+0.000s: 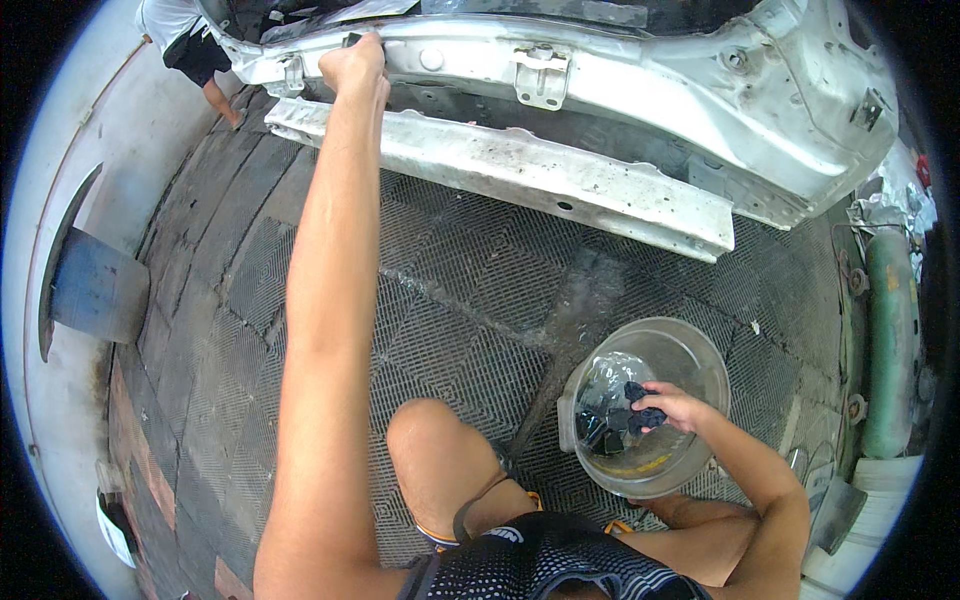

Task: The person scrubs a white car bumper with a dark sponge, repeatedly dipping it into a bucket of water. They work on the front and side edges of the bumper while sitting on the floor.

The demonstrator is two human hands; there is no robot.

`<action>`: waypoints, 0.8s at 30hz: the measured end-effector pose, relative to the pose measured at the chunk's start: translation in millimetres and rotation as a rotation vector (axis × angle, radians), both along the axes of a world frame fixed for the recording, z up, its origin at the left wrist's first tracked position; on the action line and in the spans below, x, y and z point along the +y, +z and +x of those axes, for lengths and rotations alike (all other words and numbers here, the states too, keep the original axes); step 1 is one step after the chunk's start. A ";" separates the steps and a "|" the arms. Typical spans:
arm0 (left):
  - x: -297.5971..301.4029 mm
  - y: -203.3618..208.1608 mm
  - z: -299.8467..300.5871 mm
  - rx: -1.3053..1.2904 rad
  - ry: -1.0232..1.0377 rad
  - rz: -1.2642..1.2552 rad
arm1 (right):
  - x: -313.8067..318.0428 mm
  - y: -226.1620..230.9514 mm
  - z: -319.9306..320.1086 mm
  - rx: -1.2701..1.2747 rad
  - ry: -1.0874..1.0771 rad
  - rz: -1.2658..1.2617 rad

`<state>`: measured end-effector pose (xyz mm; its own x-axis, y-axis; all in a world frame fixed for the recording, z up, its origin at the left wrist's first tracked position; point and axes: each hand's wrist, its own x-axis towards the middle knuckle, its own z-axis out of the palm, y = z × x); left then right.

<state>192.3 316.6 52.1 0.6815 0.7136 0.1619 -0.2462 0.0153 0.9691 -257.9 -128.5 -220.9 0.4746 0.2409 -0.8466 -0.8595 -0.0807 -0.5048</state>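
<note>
My left arm reaches far forward to the white car body's rear sill (pixel 455 58). My left hand (pixel 355 66) is closed there, and a small black block (pixel 351 40) shows at its fingers. The rest of that block is hidden by the hand. My right hand (pixel 676 405) grips a dark, crumpled wet cloth (pixel 645 408) inside a clear plastic tub (pixel 712 372). Water stands in the tub, and several dark pieces (pixel 605 430) lie in it beneath the cloth.
A long white metal beam (pixel 540 170) hangs below the car body. A blue barrel (pixel 100 285) stands by the left wall. At the right is a green gas cylinder (pixel 890 345). Black ribbed mats (pixel 450 330) cover the floor. Another person (pixel 185 45) stands at the far left.
</note>
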 end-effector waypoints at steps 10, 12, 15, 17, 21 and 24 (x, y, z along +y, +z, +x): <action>-8.0 17.3 -33.0 0.079 -0.273 -0.061 | -3.1 -6.2 -4.7 0.051 -0.026 -0.062; -9.4 28.1 -48.7 0.128 -0.363 0.013 | -8.3 -14.3 -9.6 0.081 -0.058 -0.069; 42.4 36.5 -24.6 0.009 -0.211 -0.171 | -2.1 -31.4 3.4 0.077 0.031 -0.064; 9.1 23.3 -28.2 -0.005 -0.143 -0.307 | -5.7 -46.6 5.3 0.076 0.075 -0.137; -32.0 4.5 -81.3 0.075 -0.452 0.018 | -6.4 -116.5 7.3 -0.097 0.228 -0.558; -48.3 -46.4 -130.9 0.006 -0.512 0.132 | 28.3 -181.4 -1.5 -0.453 0.442 -1.101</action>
